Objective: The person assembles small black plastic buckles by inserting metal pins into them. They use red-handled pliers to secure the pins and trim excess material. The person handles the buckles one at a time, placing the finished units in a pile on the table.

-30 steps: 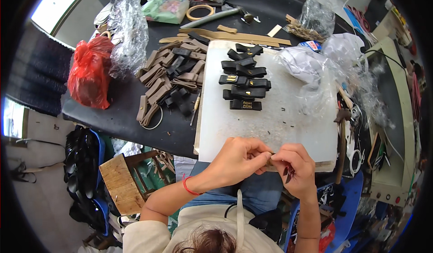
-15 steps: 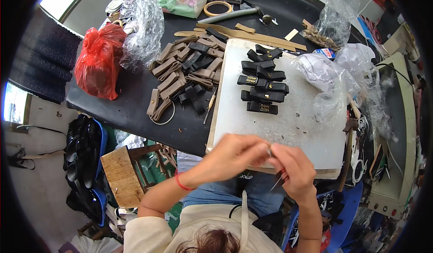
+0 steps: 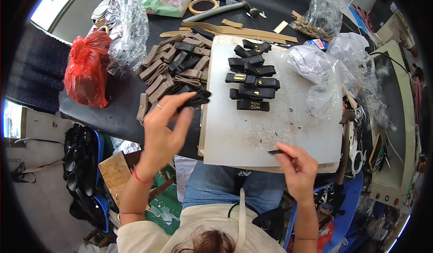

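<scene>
1. Both hands, together at the white board's (image 3: 270, 136) near edge a second ago, have parted
2. Left hand (image 3: 164, 131) now pinches a black strap piece (image 3: 196, 100) beside the strap pile
3. Right hand (image 3: 297, 169) grips a thin dark tool (image 3: 276, 152); that piece looks finished

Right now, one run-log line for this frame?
left hand: holds black strap piece over tan/black strap pile | right hand: pinches thin dark tool at white board edge | black bows: stacked on board

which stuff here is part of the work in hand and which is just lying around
In use: left hand gripping a black leather strap piece; right hand holding a thin dark tool; white cutting board; row of finished black straps.
Lying about: red plastic bag; tape roll; hammer.
</scene>
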{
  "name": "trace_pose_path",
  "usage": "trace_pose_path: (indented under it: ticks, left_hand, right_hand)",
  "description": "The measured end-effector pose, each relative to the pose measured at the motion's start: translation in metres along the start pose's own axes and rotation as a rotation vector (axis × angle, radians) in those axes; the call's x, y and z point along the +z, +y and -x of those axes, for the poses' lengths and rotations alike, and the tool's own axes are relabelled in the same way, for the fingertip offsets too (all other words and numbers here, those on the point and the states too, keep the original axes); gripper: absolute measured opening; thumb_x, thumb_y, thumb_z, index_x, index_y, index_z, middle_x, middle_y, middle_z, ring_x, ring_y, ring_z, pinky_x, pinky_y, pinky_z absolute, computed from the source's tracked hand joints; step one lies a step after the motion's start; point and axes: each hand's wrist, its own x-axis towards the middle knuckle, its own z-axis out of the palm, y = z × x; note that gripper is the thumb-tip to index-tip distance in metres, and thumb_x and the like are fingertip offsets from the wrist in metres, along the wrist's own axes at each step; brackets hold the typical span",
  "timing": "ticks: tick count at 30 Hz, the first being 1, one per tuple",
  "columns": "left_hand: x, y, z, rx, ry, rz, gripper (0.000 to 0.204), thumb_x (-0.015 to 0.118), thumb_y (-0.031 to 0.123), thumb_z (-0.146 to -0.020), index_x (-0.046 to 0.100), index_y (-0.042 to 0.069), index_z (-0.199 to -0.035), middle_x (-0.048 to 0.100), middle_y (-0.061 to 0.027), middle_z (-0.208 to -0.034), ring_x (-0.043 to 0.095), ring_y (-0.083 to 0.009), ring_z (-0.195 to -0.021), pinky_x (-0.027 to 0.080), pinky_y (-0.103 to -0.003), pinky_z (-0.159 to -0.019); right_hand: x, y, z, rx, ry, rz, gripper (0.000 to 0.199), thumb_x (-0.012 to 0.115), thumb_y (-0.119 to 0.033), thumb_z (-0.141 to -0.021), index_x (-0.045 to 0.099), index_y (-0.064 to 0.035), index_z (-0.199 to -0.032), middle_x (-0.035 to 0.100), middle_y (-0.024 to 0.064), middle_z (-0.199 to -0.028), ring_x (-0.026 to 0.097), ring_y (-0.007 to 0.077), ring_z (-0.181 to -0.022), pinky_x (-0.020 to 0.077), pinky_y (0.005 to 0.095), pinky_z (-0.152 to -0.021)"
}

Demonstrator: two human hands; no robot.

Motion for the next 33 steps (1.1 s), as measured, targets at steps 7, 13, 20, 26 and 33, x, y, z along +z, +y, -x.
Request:
trace_pose_path:
  ticks: [7, 13, 20, 26, 33]
  left_hand:
    - [0.06, 0.049, 0.032, -0.443, -0.452, 0.845, 0.038, 0.058, 0.002, -0.089, 0.049, -0.007, -0.125, 0.06, -0.0133, -0.112, 0.06, -0.0132, -0.098, 0.049, -0.024, -0.086]
    - [0.071, 0.053, 0.036, -0.379, -0.528, 0.862, 0.04, 0.058, 0.002, -0.089, 0.048, -0.006, -0.127, 0.06, -0.0137, -0.114, 0.059, -0.0143, -0.102, 0.049, -0.025, -0.088]
    - [0.076, 0.05, 0.041, -0.304, -0.51, 0.771, 0.039, 0.061, 0.0, -0.087, 0.051, -0.007, -0.123, 0.061, -0.0142, -0.111, 0.06, -0.0144, -0.1, 0.051, -0.027, -0.086]
    - [0.09, 0.049, 0.047, -0.313, -0.433, 0.727, 0.036, 0.063, 0.001, -0.085, 0.054, -0.006, -0.12, 0.064, -0.0118, -0.104, 0.06, -0.0117, -0.092, 0.051, -0.024, -0.079]
    - [0.097, 0.047, 0.055, -0.314, -0.321, 0.703, 0.027, 0.063, 0.006, -0.087, 0.06, -0.003, -0.111, 0.067, -0.0091, -0.092, 0.061, -0.008, -0.08, 0.051, -0.023, -0.066]
  right_hand:
    - [0.004, -0.018, -0.007, -0.008, -0.02, -0.34, 0.019, 0.07, 0.002, -0.077, 0.067, -0.0037, -0.095, 0.063, 0.0029, -0.08, 0.048, 0.0045, -0.06, 0.0354, 0.0185, -0.05]
    - [-0.005, -0.011, 0.001, 0.156, 0.015, -0.445, 0.01, 0.067, -0.002, -0.082, 0.066, -0.0015, -0.092, 0.061, -0.0001, -0.079, 0.044, 0.0018, -0.059, 0.0327, 0.0172, -0.05]
    - [-0.002, -0.012, 0.005, 0.267, 0.028, -0.437, 0.009, 0.065, -0.005, -0.086, 0.064, -0.0003, -0.092, 0.054, -0.0057, -0.064, 0.042, 0.001, -0.054, 0.0319, 0.0173, -0.047]
    - [0.002, -0.009, 0.006, 0.347, 0.053, -0.57, 0.016, 0.068, -0.004, -0.083, 0.06, -0.0004, -0.096, 0.057, -0.002, -0.072, 0.047, 0.0017, -0.062, 0.0373, 0.0165, -0.054]
    - [-0.003, 0.0, -0.007, 0.52, -0.102, -0.88, 0.039, 0.07, -0.004, -0.08, 0.05, 0.0004, -0.113, 0.057, 0.0017, -0.078, 0.043, 0.0022, -0.051, 0.0305, 0.0176, -0.041]
